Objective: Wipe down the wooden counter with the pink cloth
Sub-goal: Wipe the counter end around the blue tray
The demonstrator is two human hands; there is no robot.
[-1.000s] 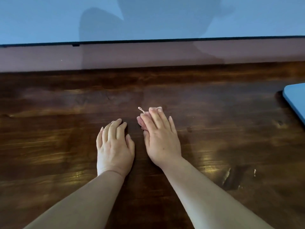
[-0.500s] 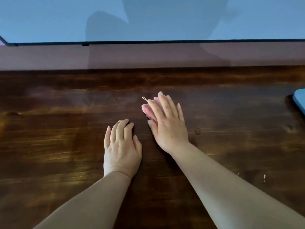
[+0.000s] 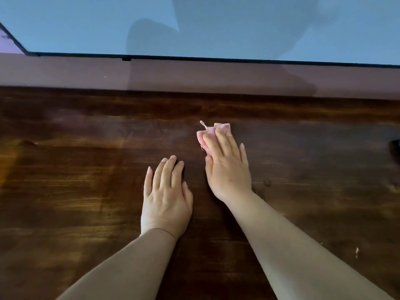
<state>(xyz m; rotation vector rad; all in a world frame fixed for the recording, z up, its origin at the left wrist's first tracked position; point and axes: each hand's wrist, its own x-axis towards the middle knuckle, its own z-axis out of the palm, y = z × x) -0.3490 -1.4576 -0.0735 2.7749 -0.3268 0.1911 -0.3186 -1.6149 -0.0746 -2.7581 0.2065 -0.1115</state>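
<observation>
A small pink cloth (image 3: pixel 204 135), folded and with a thin loop at its far corner, lies on the dark wooden counter (image 3: pixel 86 169) a little right of centre. My right hand (image 3: pixel 227 167) presses flat on the cloth with straight fingers, covering most of it. My left hand (image 3: pixel 166 195) rests palm down on the bare wood, just left of and nearer than the right hand, fingers straight and close together.
A mauve ledge (image 3: pixel 194 76) runs along the counter's far edge, with a large blue panel (image 3: pixel 216 24) in a black frame above it. Small pale specks (image 3: pixel 356 252) lie on the wood at the right.
My right hand has slid the cloth away from me toward the far edge, uncovering more pink. The view has shifted, so the blue object at the right edge has left the frame.
</observation>
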